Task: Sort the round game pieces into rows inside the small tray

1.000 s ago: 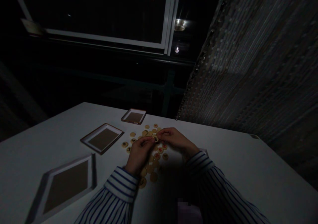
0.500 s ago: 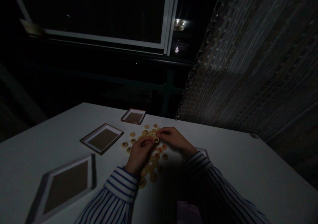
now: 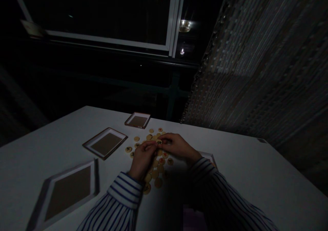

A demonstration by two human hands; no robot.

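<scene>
Several round yellow game discs (image 3: 155,162) with dark or red marks lie scattered on a white table (image 3: 243,176). My left hand (image 3: 142,160) and my right hand (image 3: 176,146) meet above the pile. Both pinch one disc (image 3: 159,142) between their fingertips, and that disc is held just over the others. Striped shirt sleeves cover both of my forearms.
Three shallow square trays with brown insides stand to the left: a near one (image 3: 68,189), a middle one (image 3: 105,143) and a small far one (image 3: 137,120). Part of another tray (image 3: 209,156) shows behind my right wrist. A woven blind (image 3: 258,70) hangs at the right; a dark window is behind.
My right hand has shifted slightly left and lower, and the pinched disc has tilted and moved a little. The left hand has barely moved.
</scene>
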